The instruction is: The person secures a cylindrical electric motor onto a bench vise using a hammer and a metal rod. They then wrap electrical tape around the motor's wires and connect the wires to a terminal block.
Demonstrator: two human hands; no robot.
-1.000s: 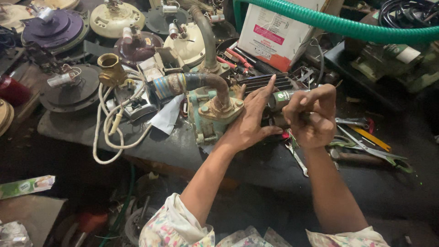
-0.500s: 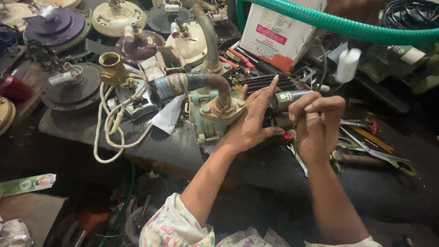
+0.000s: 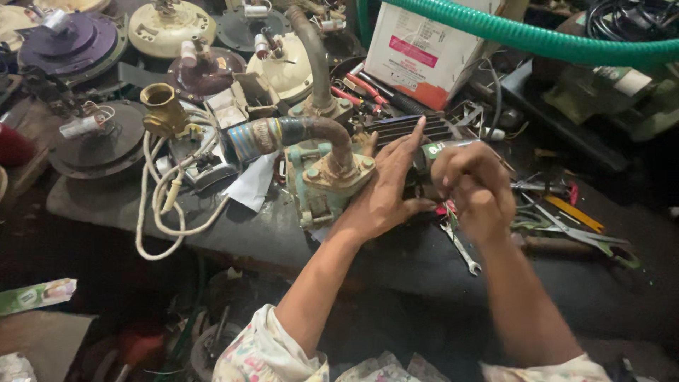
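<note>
Entry, workbench, as we find it: one water pump (image 3: 327, 185), green-painted and rusted, standing on the dark bench (image 3: 106, 205) near its front edge, its finned motor body (image 3: 414, 127) running away to the right so that the long axis lies roughly left to right across our view; one rusty elbow pipe (image 3: 297, 133) rising from the pump's top and bending off to the left. Our left hand (image 3: 385, 185) lies flat and spread against the pump's right flank, fingers wide, index pointing up along the fins, gripping nothing. Our right hand (image 3: 475, 180) sits just to the right of it, fingers curled narrow around one small green-and-white tube (image 3: 440, 148), whose near end points left toward the pump; what the fingertips do beneath it we cannot tell. The pump thus lies to the left of the right hand's fingers, and the left hand is the nearer, already touching it. Loose items: one open-ended spanner (image 3: 461, 249) just below the right hand; one white cord (image 3: 159, 205), looped, one brass fitting (image 3: 162, 106) to the left; one green ribbed hose (image 3: 537, 39) across the top; one cardboard box (image 3: 424, 49) behind; several round motor housings, count uncertain, along the back
</note>
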